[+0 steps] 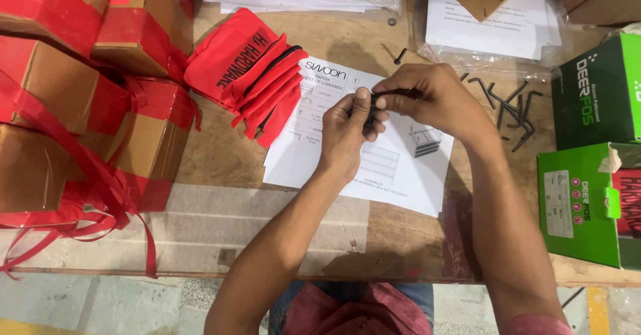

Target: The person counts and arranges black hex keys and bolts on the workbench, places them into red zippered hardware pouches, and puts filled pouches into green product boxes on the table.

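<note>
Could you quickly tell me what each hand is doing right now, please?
Left hand: closed, pinching the small black tool.
Right hand: closed on the same tool.

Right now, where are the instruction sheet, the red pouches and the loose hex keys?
instruction sheet (407, 175): head view, bare lower right part of the page.
red pouches (247, 68): head view, top pouch's face.
loose hex keys (511, 111): head view, middle of the pile.
</note>
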